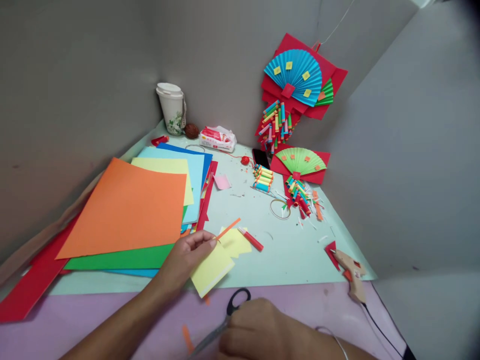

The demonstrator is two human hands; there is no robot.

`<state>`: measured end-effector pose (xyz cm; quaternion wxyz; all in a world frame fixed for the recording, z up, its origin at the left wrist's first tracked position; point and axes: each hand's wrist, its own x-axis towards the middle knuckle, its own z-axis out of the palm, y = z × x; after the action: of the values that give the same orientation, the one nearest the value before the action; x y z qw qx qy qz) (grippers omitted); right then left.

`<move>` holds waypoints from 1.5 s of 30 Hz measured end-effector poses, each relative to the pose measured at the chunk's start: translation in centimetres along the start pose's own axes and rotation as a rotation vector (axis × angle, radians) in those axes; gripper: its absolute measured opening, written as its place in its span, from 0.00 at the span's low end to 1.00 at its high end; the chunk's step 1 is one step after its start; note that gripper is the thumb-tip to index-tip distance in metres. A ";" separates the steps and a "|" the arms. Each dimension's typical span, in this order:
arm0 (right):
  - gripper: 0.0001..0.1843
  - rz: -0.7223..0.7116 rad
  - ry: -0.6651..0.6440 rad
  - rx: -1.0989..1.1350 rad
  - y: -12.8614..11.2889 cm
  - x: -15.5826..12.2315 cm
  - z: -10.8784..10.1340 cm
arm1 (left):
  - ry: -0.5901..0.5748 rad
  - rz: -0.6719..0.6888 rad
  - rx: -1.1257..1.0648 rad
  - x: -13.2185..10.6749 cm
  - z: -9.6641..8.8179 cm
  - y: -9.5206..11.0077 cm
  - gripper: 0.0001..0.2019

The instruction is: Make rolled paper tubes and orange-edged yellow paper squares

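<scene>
My left hand is closed, pinching a thin orange paper strip between thumb and fingers. A yellow paper square with a pale edge lies just below these fingers; whether they also grip it I cannot tell. Behind it is another yellow paper piece with a notched edge, and a red pen-like tool with a pale tip. At the front edge my right hand is curled into a fist around the scissors. One black loop shows above the knuckles, the blades point toward the lower left, and the other loop is hidden.
Large coloured sheets are stacked at left. A glue gun with a cord lies at right. Paper fan decorations hang on the wall and another leans below, near a tape ring. A lidded cup stands at the back.
</scene>
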<state>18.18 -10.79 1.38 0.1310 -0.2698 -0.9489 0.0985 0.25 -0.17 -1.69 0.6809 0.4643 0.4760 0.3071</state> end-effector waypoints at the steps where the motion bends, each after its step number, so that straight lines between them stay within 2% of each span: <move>1: 0.09 0.018 -0.030 -0.008 0.1 -0.5 0.7 | 0.000 0.001 -0.004 0.0 0.0 0.0 0.18; 4: 0.04 0.276 -0.038 -0.013 0.1 -2.4 2.5 | 0.002 0.001 -0.019 -0.1 0.0 0.1 0.18; 6: 0.12 0.388 -0.038 0.011 0.0 -3.6 3.3 | 0.006 0.000 -0.026 -0.2 0.1 0.1 0.18; 9: 0.17 0.371 -0.067 0.007 -0.2 -4.3 3.8 | 0.009 -0.012 -0.021 -0.3 0.3 0.0 0.18; 14: 0.13 0.291 -0.107 -0.020 -0.4 -3.7 3.8 | 0.030 -0.020 0.006 -1.0 0.9 0.9 0.18; 18: 0.12 0.274 -0.160 -0.024 -0.4 -3.5 2.9 | 0.045 0.025 0.027 -1.8 1.0 2.6 0.18; 22: 0.19 0.352 -0.208 0.008 -0.6 -4.1 1.2 | 0.033 0.055 0.076 -1.6 0.5 3.6 0.17; 25: 0.26 0.448 -0.120 0.284 -0.6 -4.7 -0.5 | 0.040 0.064 0.088 -0.8 0.3 3.5 0.17; 29: 0.28 0.603 0.036 0.617 -0.2 -5.1 -2.6 | 0.043 0.081 0.068 0.1 0.3 2.3 0.16; 31: 0.29 0.600 -0.026 0.686 0.1 -4.9 -3.3 | 0.037 0.070 0.057 0.3 0.2 1.7 0.17; 34: 0.29 0.516 -0.206 0.757 0.6 -4.2 -3.7 | 0.039 0.052 0.049 0.3 0.1 1.2 0.17; 35: 0.29 0.495 -0.216 0.784 0.9 -3.9 -3.6 | 0.048 0.051 0.051 0.3 0.1 1.1 0.17; 37: 0.26 0.499 -0.092 0.843 1.7 -3.7 -2.9 | 0.058 0.047 0.058 0.3 0.2 1.1 0.17; 41: 0.24 0.680 0.353 0.813 3.6 -4.0 -0.3 | 0.072 0.059 0.056 0.2 0.3 1.2 0.17; 43: 0.23 0.784 0.451 0.767 4.4 -4.3 1.2 | 0.084 0.083 0.057 0.1 0.2 1.2 0.17; 45: 0.21 0.817 0.468 0.780 4.9 -4.5 2.4 | 0.085 0.094 0.061 0.0 0.1 1.2 0.18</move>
<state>23.52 -9.43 -2.98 0.3770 -0.5585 -0.6086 0.4189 0.35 0.31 -0.58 0.6305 0.4933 0.4912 0.3433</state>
